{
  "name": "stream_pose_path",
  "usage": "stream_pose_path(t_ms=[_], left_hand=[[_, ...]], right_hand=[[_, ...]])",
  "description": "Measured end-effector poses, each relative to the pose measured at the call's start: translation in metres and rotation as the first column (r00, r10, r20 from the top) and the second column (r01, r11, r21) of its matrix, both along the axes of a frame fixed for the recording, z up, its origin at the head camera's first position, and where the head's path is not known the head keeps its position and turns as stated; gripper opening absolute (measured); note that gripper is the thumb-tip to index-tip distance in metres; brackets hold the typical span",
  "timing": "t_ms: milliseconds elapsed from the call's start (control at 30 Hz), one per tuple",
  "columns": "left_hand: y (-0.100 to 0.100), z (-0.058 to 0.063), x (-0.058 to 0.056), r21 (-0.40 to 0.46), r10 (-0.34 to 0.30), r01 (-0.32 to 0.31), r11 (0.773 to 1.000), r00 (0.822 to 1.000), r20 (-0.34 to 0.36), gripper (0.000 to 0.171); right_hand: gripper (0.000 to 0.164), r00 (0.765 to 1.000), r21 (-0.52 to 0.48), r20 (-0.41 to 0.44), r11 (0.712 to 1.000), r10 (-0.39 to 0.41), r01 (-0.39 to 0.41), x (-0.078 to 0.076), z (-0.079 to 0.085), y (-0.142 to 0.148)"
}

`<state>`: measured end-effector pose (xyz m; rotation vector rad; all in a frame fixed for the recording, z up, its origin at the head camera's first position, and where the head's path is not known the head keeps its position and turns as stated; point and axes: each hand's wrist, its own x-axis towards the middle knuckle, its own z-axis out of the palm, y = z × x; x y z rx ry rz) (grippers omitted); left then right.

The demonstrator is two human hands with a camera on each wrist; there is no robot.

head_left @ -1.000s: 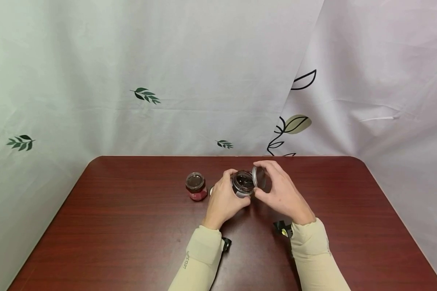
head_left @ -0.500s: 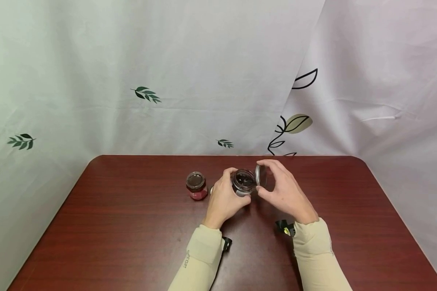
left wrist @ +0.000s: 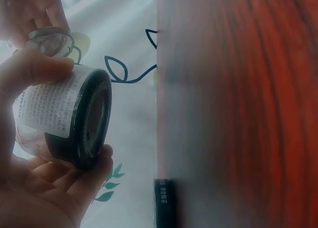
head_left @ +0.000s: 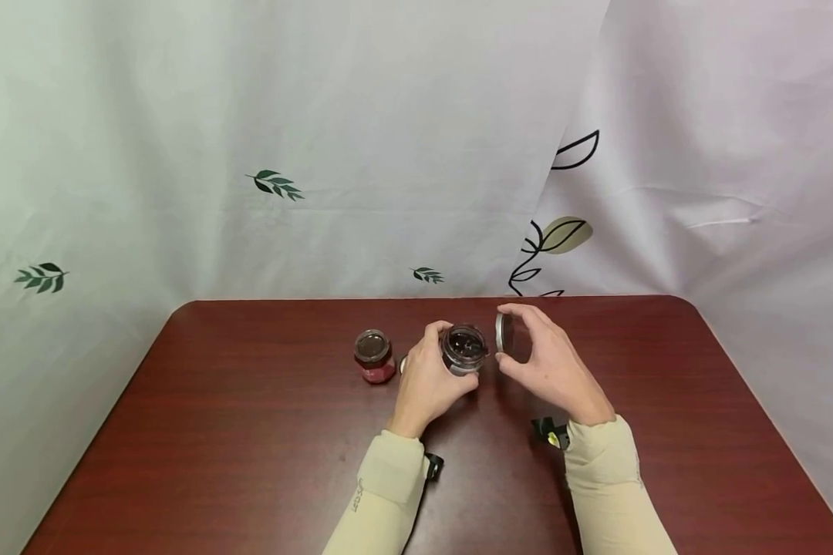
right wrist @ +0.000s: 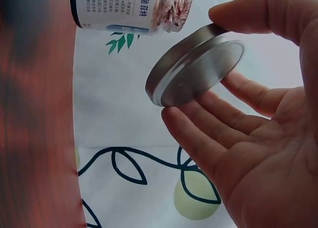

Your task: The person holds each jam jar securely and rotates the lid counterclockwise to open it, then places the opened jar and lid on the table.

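Observation:
A glass jar without its lid, dark inside and labelled on its side, is held by my left hand, thumb and fingers round its body. The left wrist view shows the jar lifted, its dark base in sight. My right hand pinches a round metal lid by its rim, just right of the jar's mouth and apart from it. In the right wrist view the lid is tilted, and reddish contents show through the jar's glass.
On the table, left of my left hand, stands a second jar with a dark top and pinkish-red lower part. Something small is mostly hidden behind my left hand. A leaf-printed white cloth hangs behind the table's far edge.
My right hand has moved to the right with the lid, widening the gap to the jar's mouth. The left hand and the jar stay in place.

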<state>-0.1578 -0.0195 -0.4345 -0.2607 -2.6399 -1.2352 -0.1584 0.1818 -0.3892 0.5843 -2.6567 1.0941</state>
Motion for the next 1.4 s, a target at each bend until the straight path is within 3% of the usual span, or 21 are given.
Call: stream_pose_path(t_ms=[1400], left_hand=[[0.001, -0.002, 0.0, -0.009, 0.013, -0.013, 1.0, 1.0, 0.026, 0.073]], right_hand=[[0.063, 0.995, -0.06, 0.097, 0.998, -0.017, 0.023, -0.003, -0.015, 0.019]])
